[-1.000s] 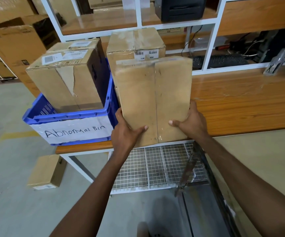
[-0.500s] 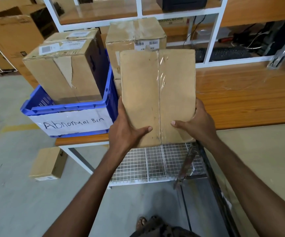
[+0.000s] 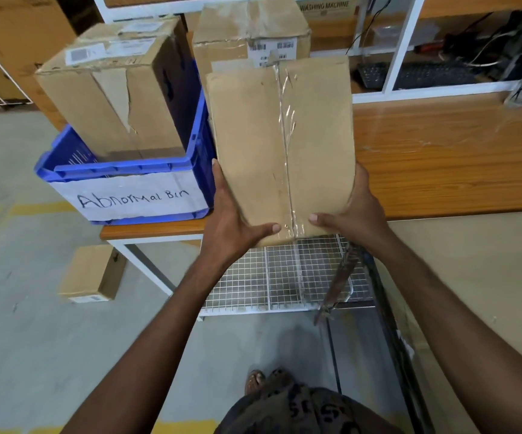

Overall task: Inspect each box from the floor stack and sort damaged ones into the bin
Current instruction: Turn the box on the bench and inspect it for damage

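Cardboard is gripped by two hands: one flat box [image 3: 253, 145], sealed down its middle with one strip of clear tape, is held upright over the front edge of the wooden table [image 3: 441, 158]. Its lower left edge is clasped by the left hand [image 3: 228, 227] and its lower right edge by the right hand [image 3: 356, 217], both thumbs pressed on the near face. One blue bin [image 3: 122, 168] marked "Abnormal Bin" is set on the table just left of it, with one torn box [image 3: 112, 98] stood inside. One taped box [image 3: 250, 29] is seen behind the held one, and one small box [image 3: 90, 274] on the floor.
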The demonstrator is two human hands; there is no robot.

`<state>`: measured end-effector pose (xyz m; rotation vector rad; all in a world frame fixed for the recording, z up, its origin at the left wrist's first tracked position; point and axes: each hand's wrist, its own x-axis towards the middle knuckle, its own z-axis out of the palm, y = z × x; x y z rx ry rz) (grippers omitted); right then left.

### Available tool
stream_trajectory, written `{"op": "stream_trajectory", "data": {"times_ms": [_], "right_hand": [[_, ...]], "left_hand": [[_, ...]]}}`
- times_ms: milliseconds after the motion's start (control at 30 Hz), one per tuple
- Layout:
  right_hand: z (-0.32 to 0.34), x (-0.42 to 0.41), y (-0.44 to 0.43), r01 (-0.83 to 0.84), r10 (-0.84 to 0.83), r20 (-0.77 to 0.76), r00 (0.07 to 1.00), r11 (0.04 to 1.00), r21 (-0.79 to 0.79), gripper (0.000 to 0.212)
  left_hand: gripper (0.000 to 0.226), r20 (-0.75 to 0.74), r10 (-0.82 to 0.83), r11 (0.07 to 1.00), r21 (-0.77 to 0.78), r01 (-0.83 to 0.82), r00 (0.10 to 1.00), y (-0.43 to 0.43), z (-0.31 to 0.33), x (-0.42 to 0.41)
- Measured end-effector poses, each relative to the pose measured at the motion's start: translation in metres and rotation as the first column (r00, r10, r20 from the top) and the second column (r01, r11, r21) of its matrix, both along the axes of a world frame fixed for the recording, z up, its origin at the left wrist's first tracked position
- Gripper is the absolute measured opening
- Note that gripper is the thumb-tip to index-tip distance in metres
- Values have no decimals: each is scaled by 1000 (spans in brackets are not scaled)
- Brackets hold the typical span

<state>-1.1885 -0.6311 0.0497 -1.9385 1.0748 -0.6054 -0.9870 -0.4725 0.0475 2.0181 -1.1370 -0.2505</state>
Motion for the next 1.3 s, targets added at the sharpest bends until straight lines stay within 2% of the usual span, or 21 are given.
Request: {"op": "stream_trajectory", "data": {"times_ms": [100, 233, 500, 600, 667, 733, 800, 867, 900, 1033, 1133, 1300], "right_hand": [[0, -3, -4, -8, 8, -3, 1000, 1000, 21, 129], [-3, -14, -2, -107, 110, -24, 994, 987, 117, 140], [-2, -26, 6, -73, 75, -38, 996, 996, 53, 132], [8, -34, 13, -108, 108, -12, 994, 994, 11, 137], [18, -38, 18, -109, 108, -23, 994, 991, -79, 133], [29, -41, 24, -100, 96, -26, 995, 977, -187, 118], [37, -40, 27, -99, 95, -27, 995, 962, -256, 92], [44, -38, 28, -85, 83, -20, 996, 964, -252, 67], [46, -38, 30, -80, 77, -19, 997, 968, -237, 61], [54, -35, 40, -101, 87, -69, 994, 965, -242, 62], [54, -30, 46, -37, 31, -27, 999, 974, -226, 59], [79, -29, 53, -2, -8, -37, 999, 965, -263, 77]], "left_hand": [[161, -21, 8, 1000, -27, -8, 1000, 1, 1, -3], [166, -43, -50, 998, -37, 48, 998, 10, -4, -3], [163, -9, -18, 997, -70, 17, 1000, 23, 3, -23], [150, 81, -52, 997, -46, 56, 995, 31, 16, -27], [133, 131, -100, 995, 18, 99, 986, 36, 26, -28], [111, 169, -94, 995, 42, 88, 981, 39, 34, -27], [93, 182, -44, 999, 28, 39, 982, 40, 42, -27], [82, 165, 0, 1000, 11, -2, 986, 40, 50, -26], [78, 158, 15, 1000, 8, -17, 987, 41, 54, -26], [75, 200, 69, 998, -6, -69, 977, 46, 66, -21], [77, 207, 77, 996, 29, -85, 975, 47, 68, -22], [69, 177, 157, 988, -44, -151, 972, 53, 90, -19]]}}
